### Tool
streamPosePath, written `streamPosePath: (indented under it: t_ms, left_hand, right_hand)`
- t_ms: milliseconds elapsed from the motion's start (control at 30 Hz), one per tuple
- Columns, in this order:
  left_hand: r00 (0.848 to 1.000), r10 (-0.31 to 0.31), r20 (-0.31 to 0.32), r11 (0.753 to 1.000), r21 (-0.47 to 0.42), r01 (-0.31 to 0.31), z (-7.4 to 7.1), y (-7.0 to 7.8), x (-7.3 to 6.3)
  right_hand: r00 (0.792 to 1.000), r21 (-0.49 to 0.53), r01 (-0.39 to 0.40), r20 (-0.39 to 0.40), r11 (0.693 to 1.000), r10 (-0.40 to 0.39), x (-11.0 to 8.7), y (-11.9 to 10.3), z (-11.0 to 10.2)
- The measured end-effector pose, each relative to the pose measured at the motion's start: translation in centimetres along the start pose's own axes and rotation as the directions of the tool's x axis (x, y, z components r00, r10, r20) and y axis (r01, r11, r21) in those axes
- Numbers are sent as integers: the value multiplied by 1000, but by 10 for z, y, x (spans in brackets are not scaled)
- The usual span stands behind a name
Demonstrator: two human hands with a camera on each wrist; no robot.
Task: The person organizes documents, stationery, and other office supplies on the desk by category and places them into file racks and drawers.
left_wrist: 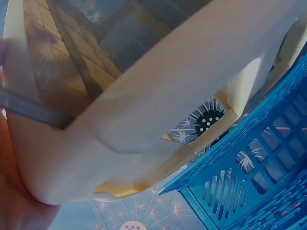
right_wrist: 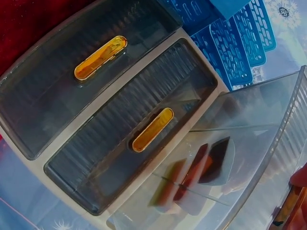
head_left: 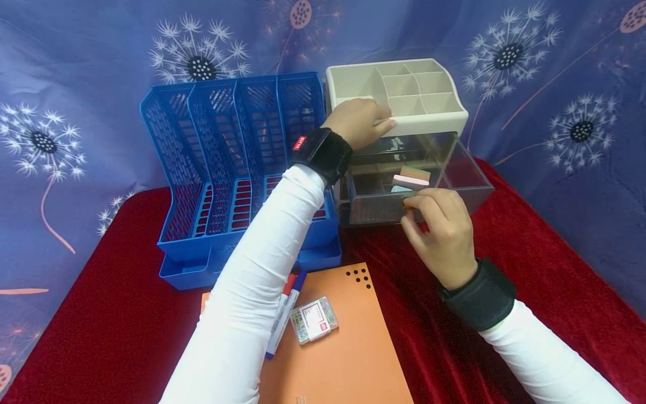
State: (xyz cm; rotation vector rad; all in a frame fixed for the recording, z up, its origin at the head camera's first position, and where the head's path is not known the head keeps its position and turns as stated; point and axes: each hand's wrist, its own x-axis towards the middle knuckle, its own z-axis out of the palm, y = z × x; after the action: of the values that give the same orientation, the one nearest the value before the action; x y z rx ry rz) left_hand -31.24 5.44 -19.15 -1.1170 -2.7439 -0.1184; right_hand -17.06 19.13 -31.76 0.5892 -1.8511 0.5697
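Drawer handle point(head_left: 406, 204) sits pinched between right-hand fingers point(head_left: 430, 205).

File rack point(head_left: 252, 123) left of organizer point(head_left: 429, 124), blocks point(head_left: 414, 179) in its drawer point(head_left: 373, 210), markers point(head_left: 284, 322) left of box point(head_left: 314, 320)

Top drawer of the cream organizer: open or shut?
Open. The drawer juts out past the cream organizer, and the right hand pinches its handle.
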Motion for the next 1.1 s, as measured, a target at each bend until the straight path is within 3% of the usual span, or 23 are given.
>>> streamPosePath:
  t_ms: [467,733,1100]
  left_hand:
    - [1000,4,-12,1000,8,-4,1,0,2]
    - [1000,-6,5,1000,17,6,0,-1,-1]
    - [1000,19,-13,1000,26,-18,1,0,-1]
  right_hand:
    - [1000,20,27,9,999,-27,3,1,-3]
    - [998,33,36,52,999,-38,7,2,-2]
    - [997,20,44,70,999,-45,11,7,-1]
